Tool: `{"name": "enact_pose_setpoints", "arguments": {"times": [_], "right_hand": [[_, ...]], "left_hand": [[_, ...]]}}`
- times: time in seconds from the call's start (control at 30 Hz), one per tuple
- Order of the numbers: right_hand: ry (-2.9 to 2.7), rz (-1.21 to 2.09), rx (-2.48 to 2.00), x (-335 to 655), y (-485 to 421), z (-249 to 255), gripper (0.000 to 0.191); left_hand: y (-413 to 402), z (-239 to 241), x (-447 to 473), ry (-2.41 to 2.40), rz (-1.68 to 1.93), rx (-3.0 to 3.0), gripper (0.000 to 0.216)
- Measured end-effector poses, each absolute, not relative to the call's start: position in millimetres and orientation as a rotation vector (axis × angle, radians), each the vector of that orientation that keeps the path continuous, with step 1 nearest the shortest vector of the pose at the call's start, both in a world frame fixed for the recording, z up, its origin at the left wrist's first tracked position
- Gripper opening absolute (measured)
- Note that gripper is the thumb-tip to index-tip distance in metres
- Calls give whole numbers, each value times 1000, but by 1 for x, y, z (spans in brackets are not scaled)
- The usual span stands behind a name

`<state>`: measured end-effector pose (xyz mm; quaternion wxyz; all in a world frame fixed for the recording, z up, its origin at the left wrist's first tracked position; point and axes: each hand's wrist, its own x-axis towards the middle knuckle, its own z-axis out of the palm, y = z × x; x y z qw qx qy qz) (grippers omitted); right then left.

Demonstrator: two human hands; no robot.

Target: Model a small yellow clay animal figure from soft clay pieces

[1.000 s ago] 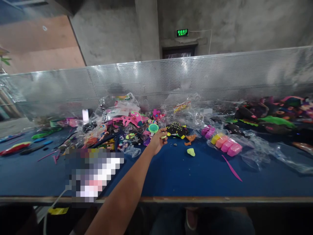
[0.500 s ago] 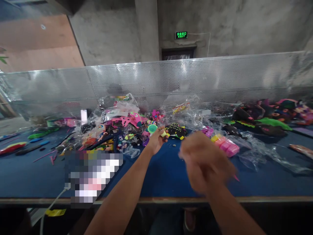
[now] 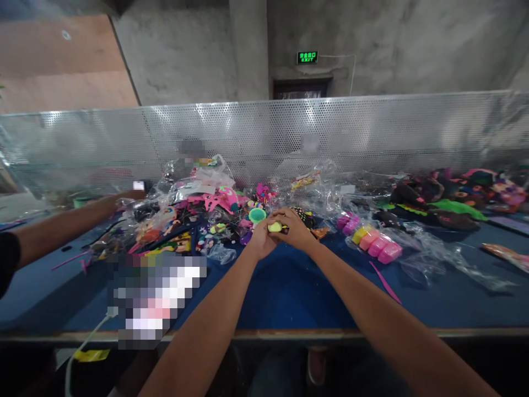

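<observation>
While both arms are stretching out over the blue table (image 3: 289, 298), left hand (image 3: 259, 241) and right hand (image 3: 296, 230) are meeting fingertip to fingertip, both pinching a small yellow lump (image 3: 275, 226). Lump is sitting just above the table, directly in front of a black spotted toy (image 3: 305, 214), near a green cup (image 3: 257, 215). Another person's arm (image 3: 61, 226) is lying at far left, hand at the toy pile (image 3: 198, 215).

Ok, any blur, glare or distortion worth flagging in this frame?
Head view: left hand, right hand and the yellow lump they hold are sharp; glare on the perforated screen and plastic bags; forearms look wide-angle stretched; pixelated block near left.
</observation>
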<state>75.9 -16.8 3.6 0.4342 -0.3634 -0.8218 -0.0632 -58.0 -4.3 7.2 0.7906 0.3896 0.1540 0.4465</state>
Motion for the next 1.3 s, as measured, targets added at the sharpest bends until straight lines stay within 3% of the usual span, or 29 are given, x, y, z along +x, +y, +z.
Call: {"name": "enact_pose_setpoints", "arguments": {"times": [0.17, 0.37, 0.53, 0.97, 1.3], "right_hand": [[-1958, -214, -943, 78, -17, 8, 27], [-1962, -215, -974, 78, -20, 5, 37], [-1946, -256, -993, 77, -17, 3, 32], [-1888, -224, -1003, 80, -21, -1, 27], [-1979, -254, -1000, 84, -16, -1, 39]], "left_hand": [[-9, 5, -60, 286, 895, 866, 21], [-7, -1, -56, 344, 992, 952, 31], [-7, -5, -56, 372, 1019, 1037, 39], [-14, 0, -55, 515, 1109, 1149, 40], [-6, -3, -57, 605, 1182, 1207, 38]]}}
